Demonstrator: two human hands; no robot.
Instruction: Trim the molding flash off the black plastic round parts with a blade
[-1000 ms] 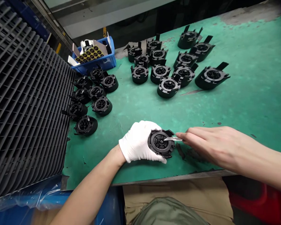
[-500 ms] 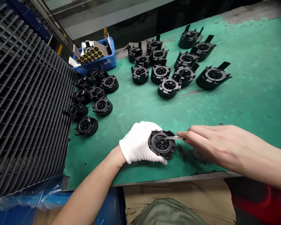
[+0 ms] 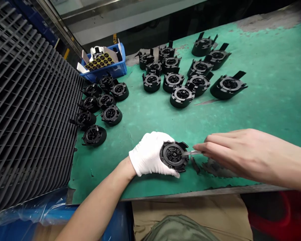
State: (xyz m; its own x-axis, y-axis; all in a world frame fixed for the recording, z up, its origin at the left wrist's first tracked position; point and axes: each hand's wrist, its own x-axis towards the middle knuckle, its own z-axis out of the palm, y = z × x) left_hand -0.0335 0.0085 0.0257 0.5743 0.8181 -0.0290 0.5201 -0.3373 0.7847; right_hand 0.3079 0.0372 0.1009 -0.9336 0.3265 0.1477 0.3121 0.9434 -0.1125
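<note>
In the head view, I observe the person's gloved left hand (image 3: 152, 155) clamped around the rim of a black round part (image 3: 175, 156), ribbed face up, over the near edge of the green worktop (image 3: 145, 117). The bare right hand (image 3: 238, 155), fingers closed together, grips a slim metal blade (image 3: 190, 153); its tip lies over the right side of the part's face, though contact cannot be confirmed. Similar black parts stand in a left cluster (image 3: 111, 114) and a far group (image 3: 174, 80). Behind the left cluster sits a blue bin (image 3: 117, 71) containing a sheet of round labels (image 3: 101, 62). A dark slatted rack (image 3: 35, 110) flanks the left side.
</note>
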